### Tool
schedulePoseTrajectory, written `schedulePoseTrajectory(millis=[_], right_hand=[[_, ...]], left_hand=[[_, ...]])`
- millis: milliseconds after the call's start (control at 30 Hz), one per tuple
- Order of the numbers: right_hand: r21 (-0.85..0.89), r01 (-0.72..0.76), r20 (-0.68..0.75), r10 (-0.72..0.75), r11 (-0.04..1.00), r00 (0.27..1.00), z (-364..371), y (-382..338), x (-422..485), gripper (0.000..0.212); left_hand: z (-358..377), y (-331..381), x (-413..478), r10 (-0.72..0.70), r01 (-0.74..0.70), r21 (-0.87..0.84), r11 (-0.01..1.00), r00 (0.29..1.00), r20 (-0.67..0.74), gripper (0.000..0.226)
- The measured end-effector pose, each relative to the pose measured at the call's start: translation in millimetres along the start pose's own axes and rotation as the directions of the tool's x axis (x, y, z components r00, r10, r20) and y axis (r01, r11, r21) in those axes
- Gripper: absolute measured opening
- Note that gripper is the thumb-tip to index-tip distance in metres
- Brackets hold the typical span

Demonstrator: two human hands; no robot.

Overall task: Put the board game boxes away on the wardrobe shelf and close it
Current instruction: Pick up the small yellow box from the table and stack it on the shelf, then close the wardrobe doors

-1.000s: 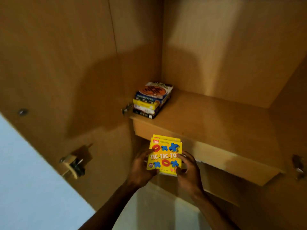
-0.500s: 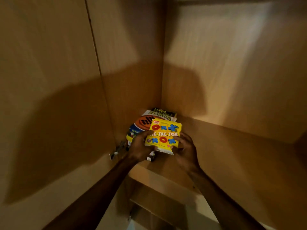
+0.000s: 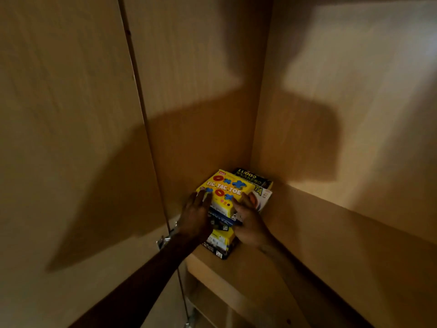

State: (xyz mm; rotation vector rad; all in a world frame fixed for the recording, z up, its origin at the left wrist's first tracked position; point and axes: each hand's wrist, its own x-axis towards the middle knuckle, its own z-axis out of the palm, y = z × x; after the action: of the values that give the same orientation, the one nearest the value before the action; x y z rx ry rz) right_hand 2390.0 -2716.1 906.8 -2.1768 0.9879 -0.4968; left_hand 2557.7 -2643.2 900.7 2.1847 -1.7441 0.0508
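Note:
A yellow Tic-Tac-Toe box lies on top of a stack of board game boxes in the left back corner of the wooden wardrobe shelf. My left hand grips its left edge and my right hand holds its right front corner. A dark Ludo box pokes out behind the yellow one. The lower boxes are partly hidden by my hands.
The open wardrobe door stands at the left, with a metal hinge beside my left wrist. The side wall and back wall close in the corner. A lower compartment shows beneath the shelf.
Both hands carried the yellow box up from below the shelf and further back, onto the top of the stack in the corner.

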Motion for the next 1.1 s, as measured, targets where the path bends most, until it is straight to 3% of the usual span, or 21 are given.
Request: schedulePoseTrajectory(millis=[167, 267, 333, 433, 567, 633, 800, 1100], right_hand=[[0.038, 0.018, 0.043, -0.02, 0.999, 0.999, -7.9, -3.4, 3.8, 0.074], [0.127, 0.152, -0.117, -0.138, 0.98, 0.984, -11.6, -1.0, -8.4, 0.042], [0.252, 0.131, -0.244, -0.068, 0.959, 0.967, -11.6, 0.9, -23.7, 0.036], [0.505, 0.069, -0.25, 0.069, 0.861, 0.966, -11.7, 4.6, -59.8, 0.032], [0.598, -0.085, -0.165, 0.227, 0.797, 0.96, 11.2, 28.5, -120.1, 0.023], [0.622, -0.167, -0.116, 0.301, 0.765, 0.947, 29.1, 39.9, -153.5, 0.02], [0.65, -0.288, -0.074, 0.436, 0.703, 0.897, 68.1, 45.8, -257.8, 0.017], [0.66, -0.322, -0.237, 0.594, 0.679, 0.769, 128.6, 0.6, -450.8, 0.016]], left_hand=[[-10.1, 6.7, -0.2, -0.052, 0.059, -0.065, 0.996, 0.992, 0.117, 0.082], [-15.0, 21.3, -20.6, -0.156, 0.153, -0.231, 0.961, 0.988, 0.008, 0.062], [-10.3, 30.2, -43.4, -0.251, 0.213, -0.324, 0.922, 0.965, -0.081, 0.047], [-1.0, 44.0, -89.1, -0.357, 0.314, -0.58, 0.751, 0.933, 0.043, 0.034], [9.5, 59.7, -150.5, -0.425, 0.423, -0.795, 0.434, 0.875, 0.233, 0.018], [11.7, 71.4, -178.5, -0.452, 0.449, -0.828, 0.336, 0.848, 0.277, 0.02], [19.0, 96.9, -260.2, -0.415, 0.52, -0.802, 0.293, 0.825, 0.383, 0.021], [14.4, 93.9, -427.3, -0.253, 0.559, -0.785, 0.268, 0.827, 0.503, 0.018]])
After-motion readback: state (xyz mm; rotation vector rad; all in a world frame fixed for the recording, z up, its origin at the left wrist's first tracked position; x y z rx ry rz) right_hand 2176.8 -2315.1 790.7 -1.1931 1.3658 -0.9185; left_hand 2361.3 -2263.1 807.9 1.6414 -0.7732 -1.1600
